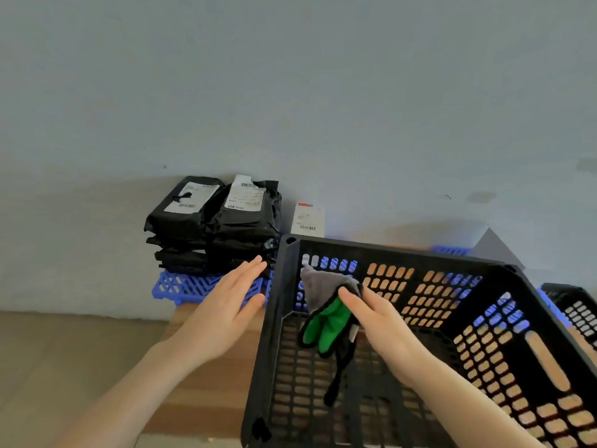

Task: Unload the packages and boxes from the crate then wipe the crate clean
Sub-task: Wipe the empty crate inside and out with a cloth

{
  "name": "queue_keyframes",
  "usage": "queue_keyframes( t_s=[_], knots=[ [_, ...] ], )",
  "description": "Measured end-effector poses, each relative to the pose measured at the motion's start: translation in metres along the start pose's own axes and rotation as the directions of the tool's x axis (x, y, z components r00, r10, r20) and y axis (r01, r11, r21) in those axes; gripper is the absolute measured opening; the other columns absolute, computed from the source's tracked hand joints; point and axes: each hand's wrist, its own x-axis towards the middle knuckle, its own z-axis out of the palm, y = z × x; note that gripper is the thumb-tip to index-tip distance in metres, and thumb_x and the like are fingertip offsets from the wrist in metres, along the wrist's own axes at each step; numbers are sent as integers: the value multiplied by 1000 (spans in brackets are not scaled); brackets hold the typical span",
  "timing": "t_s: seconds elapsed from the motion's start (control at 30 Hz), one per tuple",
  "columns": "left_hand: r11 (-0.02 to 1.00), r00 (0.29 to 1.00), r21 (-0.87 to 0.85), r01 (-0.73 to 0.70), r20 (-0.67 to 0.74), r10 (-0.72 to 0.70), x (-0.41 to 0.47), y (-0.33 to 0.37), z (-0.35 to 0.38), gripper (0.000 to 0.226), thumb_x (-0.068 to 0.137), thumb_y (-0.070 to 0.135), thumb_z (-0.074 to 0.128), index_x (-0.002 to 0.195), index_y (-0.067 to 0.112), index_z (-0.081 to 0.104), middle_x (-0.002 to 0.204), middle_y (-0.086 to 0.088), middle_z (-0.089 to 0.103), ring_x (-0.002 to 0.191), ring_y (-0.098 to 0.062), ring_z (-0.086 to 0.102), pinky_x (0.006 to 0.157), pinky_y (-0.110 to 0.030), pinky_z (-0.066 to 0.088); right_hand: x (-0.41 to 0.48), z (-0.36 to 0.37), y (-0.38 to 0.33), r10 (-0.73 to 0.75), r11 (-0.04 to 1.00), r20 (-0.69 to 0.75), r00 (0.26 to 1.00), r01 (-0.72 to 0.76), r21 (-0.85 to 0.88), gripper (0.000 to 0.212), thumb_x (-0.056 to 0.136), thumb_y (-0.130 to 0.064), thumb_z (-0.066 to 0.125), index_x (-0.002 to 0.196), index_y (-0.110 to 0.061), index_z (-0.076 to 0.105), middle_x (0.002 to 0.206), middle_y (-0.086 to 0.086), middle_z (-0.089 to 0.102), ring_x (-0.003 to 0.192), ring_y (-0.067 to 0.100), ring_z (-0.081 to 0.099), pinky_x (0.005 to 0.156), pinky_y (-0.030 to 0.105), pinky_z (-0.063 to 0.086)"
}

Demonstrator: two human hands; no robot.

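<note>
Centrally, a black slotted crate point(403, 350) sits tilted, with nothing in it but the cloth. The right hand point(384, 324) pinches a grey-and-green cloth point(326, 305) (dangling inside the crate's far-left corner). The left hand point(226, 305), fingers straight and relaxed, hovers beside the crate's left wall. Black mailer packages point(216, 221) are stacked far left on a blue pallet point(193, 286).

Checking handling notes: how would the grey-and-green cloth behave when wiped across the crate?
Probably floppy: the cloth hangs in folds from the right hand. Likely light, since fingertips alone hold it. It may catch on the slotted crate.
</note>
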Motion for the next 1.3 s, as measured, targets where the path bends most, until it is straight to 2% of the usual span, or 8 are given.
queue_keyframes(
  t_s=[0.2,0.37,0.6,0.7,0.83,1.0,1.17,1.3],
  knots=[
    [999,999,-21,42,-6,-42,2,10,-1,59,94,56,24,150,47,6,142,49,-6,135,24,-3,111,-9,7,60,13,11,-25,998,-243,970,40,55,13,98,-42,48,106,-42,60,94,-16,69,93,3,64,82,28,53],
    [995,996,-42,94,10,-93,20,31,11,56,101,48,28,152,42,7,150,39,-1,140,18,-3,110,-7,3,95,39,21,-117,993,-232,966,119,-7,33,100,-39,47,131,-34,54,112,-18,65,90,-13,56,68,4,41],
    [963,967,-102,250,-20,-254,47,49,40,60,103,43,30,156,30,6,162,17,7,146,6,4,122,-28,12,117,69,42,-244,969,-15,970,243,-49,50,100,-37,47,148,-38,34,147,-12,46,130,8,48,108,32,41],
    [954,953,-113,276,-95,-287,46,51,48,62,99,50,27,156,31,10,161,19,13,144,10,10,121,-27,18,122,71,59,-355,932,46,934,357,-62,57,101,-31,47,153,-36,24,155,-24,22,142,0,27,116,29,31],
    [960,958,80,270,-118,-260,48,53,48,57,103,44,28,155,32,12,160,19,14,145,8,8,118,-19,14,136,71,95,-409,910,63,910,412,-38,59,100,-26,50,153,-30,25,157,-21,19,144,-6,15,118,24,22],
    [920,961,279,275,-104,-255,50,54,49,59,101,47,27,155,26,18,162,15,12,147,3,4,118,-21,12,143,78,149,-294,954,82,952,297,-33,59,100,-33,48,154,-28,24,158,-9,27,145,5,23,116,27,27],
    [885,961,374,278,-104,-257,49,55,51,60,102,49,26,155,24,20,162,14,12,147,2,6,117,-16,9,157,80,188,247,968,189,951,-231,-101,56,102,-45,38,150,-18,34,144,13,49,129,32,46,103,37,36],
    [868,960,410,280,-111,-257,48,53,52,60,101,50,26,155,25,21,162,16,11,146,5,6,112,-5,3,157,83,170,288,943,155,945,-309,127,48,102,-43,40,138,-13,49,128,8,59,121,28,52,96,25,40]
  ],
)
